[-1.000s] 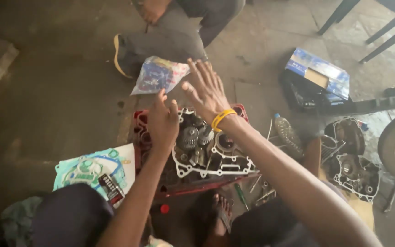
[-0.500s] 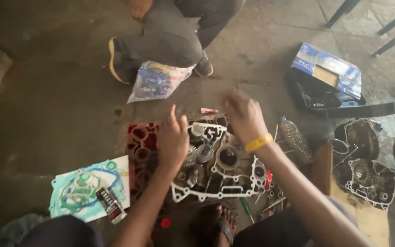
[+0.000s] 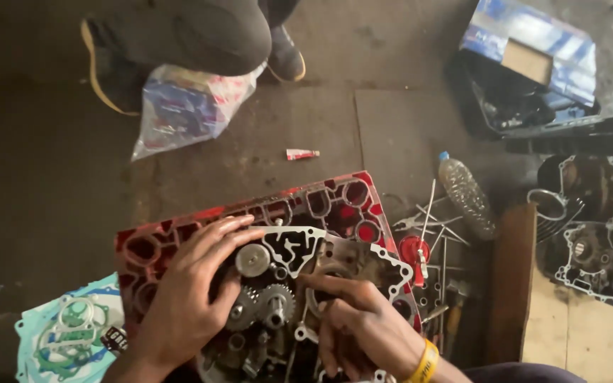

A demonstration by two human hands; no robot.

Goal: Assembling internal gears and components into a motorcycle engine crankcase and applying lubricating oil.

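The floor was dark, stained concrete. On it sat a red plastic crate carrying an engine case with its gears exposed and a pale gasket along the rim. An open blue box at top right held dark parts (too shadowed to name), and a clear plastic bag of printed packets lay by another person's shoe. A plastic bottle lay among loose tools beside the crate.

The left hand lay spread flat on the gears, fingers reaching over the crate's rim. The right hand, wearing a yellow wristband, was curled over the case, its fingers perhaps pinching a small part. Half a second earlier the right hand had been raised above the case; it had since come down onto it.
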